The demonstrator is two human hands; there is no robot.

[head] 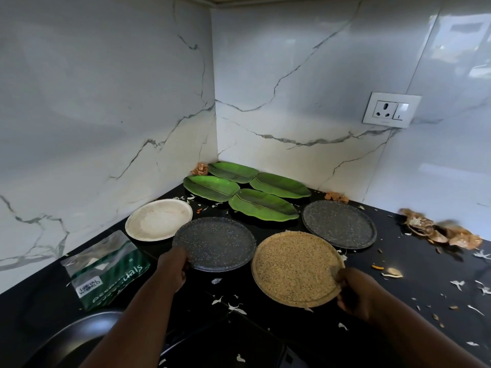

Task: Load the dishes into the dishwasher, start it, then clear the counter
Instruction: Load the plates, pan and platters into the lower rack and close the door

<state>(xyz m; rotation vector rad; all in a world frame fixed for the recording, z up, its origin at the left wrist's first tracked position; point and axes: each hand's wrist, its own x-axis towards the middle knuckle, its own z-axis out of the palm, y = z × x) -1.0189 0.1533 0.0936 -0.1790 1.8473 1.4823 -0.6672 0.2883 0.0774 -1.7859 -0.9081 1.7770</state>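
On the black surface (414,282), the left hand (174,266) has its grip clamped on a dark speckled plate's (215,244) near rim and the right hand (353,288) on the tan speckled plate (295,269); such edge-only holds risk a tilting plate slipping.

Far right on the marble wall (106,102) I see a socket with switch (390,110). Near left lies a green packet (106,272); onion peels (438,232) litter my right.

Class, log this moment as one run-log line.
left hand: grips near dark speckled plate | right hand: grips tan plate | both plates at the black counter
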